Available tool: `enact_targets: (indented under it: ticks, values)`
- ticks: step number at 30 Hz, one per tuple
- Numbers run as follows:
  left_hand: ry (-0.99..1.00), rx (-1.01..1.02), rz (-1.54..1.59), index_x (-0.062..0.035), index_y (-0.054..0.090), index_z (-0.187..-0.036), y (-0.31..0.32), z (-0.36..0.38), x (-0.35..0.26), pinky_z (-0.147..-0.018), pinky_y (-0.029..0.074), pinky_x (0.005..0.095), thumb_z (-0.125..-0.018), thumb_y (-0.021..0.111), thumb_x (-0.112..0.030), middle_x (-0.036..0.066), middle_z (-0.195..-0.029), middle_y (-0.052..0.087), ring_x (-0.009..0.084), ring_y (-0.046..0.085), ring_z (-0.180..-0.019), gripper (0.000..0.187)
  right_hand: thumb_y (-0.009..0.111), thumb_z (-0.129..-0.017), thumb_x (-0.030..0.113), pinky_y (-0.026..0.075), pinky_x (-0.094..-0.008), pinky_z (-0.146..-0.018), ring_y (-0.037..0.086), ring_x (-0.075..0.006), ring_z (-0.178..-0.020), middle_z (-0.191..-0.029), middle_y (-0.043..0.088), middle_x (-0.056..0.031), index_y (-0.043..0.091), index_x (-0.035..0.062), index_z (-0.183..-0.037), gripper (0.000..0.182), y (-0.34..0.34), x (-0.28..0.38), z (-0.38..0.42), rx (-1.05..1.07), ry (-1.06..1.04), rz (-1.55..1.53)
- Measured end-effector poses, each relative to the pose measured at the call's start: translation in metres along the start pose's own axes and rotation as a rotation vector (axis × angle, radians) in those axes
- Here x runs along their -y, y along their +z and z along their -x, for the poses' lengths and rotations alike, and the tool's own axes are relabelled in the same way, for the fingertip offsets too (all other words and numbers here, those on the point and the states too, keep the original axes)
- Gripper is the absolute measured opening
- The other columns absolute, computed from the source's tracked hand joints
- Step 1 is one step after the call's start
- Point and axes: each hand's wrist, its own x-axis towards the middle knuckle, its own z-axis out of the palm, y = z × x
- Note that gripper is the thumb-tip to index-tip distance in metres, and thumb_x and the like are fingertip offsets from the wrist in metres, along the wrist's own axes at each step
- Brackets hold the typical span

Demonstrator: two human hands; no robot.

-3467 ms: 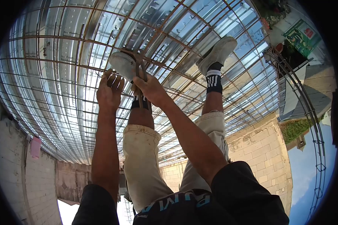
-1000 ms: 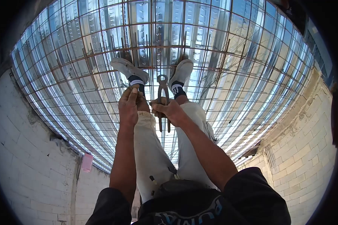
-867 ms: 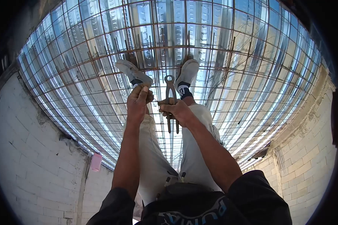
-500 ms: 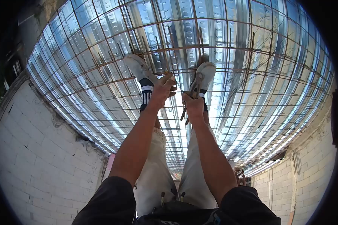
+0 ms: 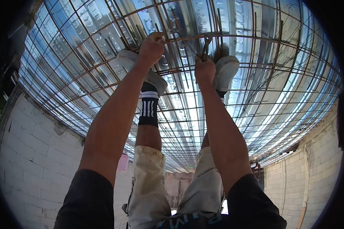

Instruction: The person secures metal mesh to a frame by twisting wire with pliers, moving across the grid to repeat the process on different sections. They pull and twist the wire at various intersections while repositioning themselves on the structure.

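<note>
My left hand (image 5: 152, 46) reaches down to the rusty rebar mesh (image 5: 263, 72) with its fingers curled over a horizontal bar near a crossing. My right hand (image 5: 204, 69) is just to the right of it, closed around the handles of metal pincers (image 5: 207, 42) whose jaws touch the same bar. Both hands are stretched out past my feet. My left shoe (image 5: 129, 61) and right shoe (image 5: 226, 70) stand on the mesh. Any tie wire at the crossing is too thin to make out.
The mesh lies over shiny corrugated metal decking (image 5: 84, 34) that fills the floor. White block walls rise at the left (image 5: 34, 152) and right (image 5: 317, 164). A pink item (image 5: 123, 162) hangs on the left wall.
Both hands have stretched farther out and down onto the mesh bar. The pincers went from being held up between my knees to jaws on the bar. My feet have stepped apart.
</note>
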Motion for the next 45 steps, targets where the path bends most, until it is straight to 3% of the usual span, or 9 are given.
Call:
enact_targets:
  ticks: [4,6,8,10,13,19,37,40,45]
  values:
    - [-0.221,0.043,0.334,-0.0035,0.061,-0.123,-0.01,-0.001,-0.035,-0.073,0.055,0.0287,-0.094,0.058,-0.018,0.011,-0.108,0.067,0.0167,0.064,-0.089,0.032,0.064,-0.086,0.026,0.051,-0.0449,-0.082,0.068,-0.0358,-0.093,-0.096,0.071,-0.0168,0.071,0.01,-0.105,0.025,-0.002,0.009,-0.009,0.016,-0.044,0.012]
    - [0.204,0.3,-0.061,-0.0024,0.063,-0.119,-0.014,-0.029,0.003,-0.071,0.055,0.0273,-0.095,0.055,-0.014,0.011,-0.107,0.067,0.016,0.064,-0.086,0.028,0.064,-0.086,0.025,0.051,-0.0447,-0.082,0.068,-0.0358,-0.092,-0.096,0.071,-0.0168,0.072,0.0104,-0.105,0.025,-0.005,0.014,-0.016,0.032,-0.078,0.052]
    - [0.118,0.387,-0.036,-0.0014,0.065,-0.115,-0.019,-0.031,-0.015,-0.067,0.054,0.0258,-0.096,0.053,-0.012,0.011,-0.104,0.067,0.0153,0.064,-0.083,0.025,0.064,-0.086,0.025,0.051,-0.0444,-0.082,0.068,-0.0358,-0.092,-0.095,0.071,-0.0171,0.072,0.0108,-0.104,0.024,-0.003,0.009,-0.023,0.048,-0.089,0.038]
    - [-0.482,0.302,0.413,-0.0004,0.067,-0.11,-0.011,-0.027,-0.053,-0.063,0.053,0.0241,-0.097,0.05,-0.01,0.011,-0.1,0.067,0.0146,0.063,-0.08,0.023,0.064,-0.086,0.024,0.051,-0.0442,-0.082,0.068,-0.0359,-0.092,-0.094,0.071,-0.0175,0.072,0.011,-0.104,0.024,0.001,0.004,-0.027,0.065,-0.095,0.025]
    - [-0.549,0.246,0.509,0.0004,0.063,-0.106,0.001,-0.041,-0.042,-0.053,0.052,0.0224,-0.095,0.053,-0.013,0.011,-0.086,0.063,0.0143,0.066,-0.076,0.02,0.064,-0.085,0.024,0.051,-0.0444,-0.082,0.068,-0.0362,-0.091,-0.093,0.071,-0.0183,0.072,0.0109,-0.104,0.024,0.006,-0.005,-0.03,0.073,-0.119,0.018]
    - [-0.536,0.266,0.644,-0.004,0.064,-0.103,0.0,-0.042,-0.024,-0.047,0.036,0.0204,-0.097,0.046,-0.016,0.002,-0.075,0.053,0.0084,0.047,-0.058,0.022,0.059,-0.087,0.023,0.052,-0.0463,-0.082,0.068,-0.0374,-0.091,-0.094,0.071,-0.0193,0.071,0.0092,-0.103,0.024,0.018,-0.003,-0.03,-0.001,-0.134,0.085]
    - [-0.522,0.23,0.586,-0.0051,0.061,-0.1,0.008,-0.041,-0.027,-0.048,0.033,0.024,-0.096,0.054,-0.018,-0.001,-0.064,0.047,0.0089,0.042,-0.054,0.015,0.059,-0.085,0.018,0.053,-0.0455,-0.078,0.069,-0.0383,-0.084,-0.089,0.07,-0.0224,0.069,-0.0002,-0.105,0.029,0.036,0.021,-0.036,-0.081,-0.098,-0.173]
    - [-0.391,0.208,0.517,-0.0025,0.063,-0.098,0.01,-0.044,-0.011,-0.048,0.038,0.0249,-0.094,0.058,-0.016,-0.001,-0.066,0.052,0.0087,0.049,-0.059,0.015,0.062,-0.083,0.019,0.053,-0.0434,-0.077,0.07,-0.0347,-0.081,-0.087,0.071,-0.0207,0.07,0.0,-0.101,0.028,0.038,0.015,-0.04,-0.025,0.004,-0.29]
    - [0.178,0.348,-0.52,0.001,0.064,-0.105,-0.006,-0.051,0.02,-0.054,0.047,0.0248,-0.09,0.063,-0.017,0.002,-0.076,0.058,0.0091,0.056,-0.066,0.023,0.065,-0.081,0.02,0.053,-0.0409,-0.075,0.071,-0.0302,-0.078,-0.083,0.072,-0.0174,0.071,0.0008,-0.092,0.023,0.041,0.024,-0.04,0.123,0.071,-0.417]
